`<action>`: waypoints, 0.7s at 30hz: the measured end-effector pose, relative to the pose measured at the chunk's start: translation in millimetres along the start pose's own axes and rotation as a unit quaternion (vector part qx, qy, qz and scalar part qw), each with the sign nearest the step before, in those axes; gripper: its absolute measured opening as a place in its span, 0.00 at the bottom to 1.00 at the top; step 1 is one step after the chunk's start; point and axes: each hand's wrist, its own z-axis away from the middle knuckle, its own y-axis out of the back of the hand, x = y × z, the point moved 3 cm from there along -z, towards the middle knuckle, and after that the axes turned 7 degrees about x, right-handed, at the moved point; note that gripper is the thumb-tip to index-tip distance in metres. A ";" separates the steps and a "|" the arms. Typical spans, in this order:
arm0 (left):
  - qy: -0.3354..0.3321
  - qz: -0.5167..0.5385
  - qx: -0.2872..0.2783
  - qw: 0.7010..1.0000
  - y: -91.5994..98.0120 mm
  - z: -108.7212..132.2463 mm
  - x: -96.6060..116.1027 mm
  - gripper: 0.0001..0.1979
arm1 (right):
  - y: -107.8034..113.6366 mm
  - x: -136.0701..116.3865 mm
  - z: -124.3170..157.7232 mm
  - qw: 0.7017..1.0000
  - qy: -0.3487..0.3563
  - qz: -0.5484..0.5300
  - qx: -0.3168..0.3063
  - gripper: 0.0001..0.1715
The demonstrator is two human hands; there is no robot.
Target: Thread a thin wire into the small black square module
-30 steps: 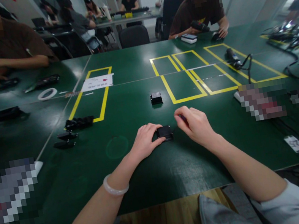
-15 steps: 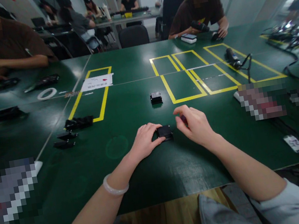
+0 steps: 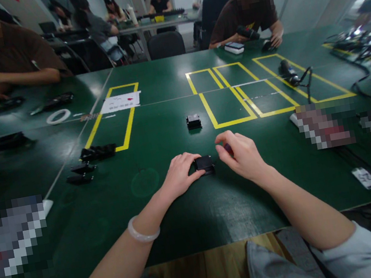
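Observation:
My left hand grips the left side of a small black box-shaped part resting on the green table. Just right of that part is my right hand, its fingers curled around a dark object that is mostly hidden and looks like a small tool. A thin dark tip seems to reach toward the part's right edge. Farther back, beyond both hands, sits a second black box-shaped part.
Black pieces lie on the left beside a yellow taped outline with a white paper. A black cylindrical device and a pixelated device are at right. Several people sit across the table and beyond.

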 end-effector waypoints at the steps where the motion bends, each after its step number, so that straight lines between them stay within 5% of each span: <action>1: 0.000 0.000 0.001 1.000 0.1 0.0 0.0 0.18 | -0.1 0.3 -0.1 1.000 -0.001 0.001 0.000 0.08; 21: -0.004 0.001 0.001 1.000 -0.3 -0.1 -0.1 0.18 | -1.6 2.2 0.7 1.000 0.000 -0.016 -0.001 0.05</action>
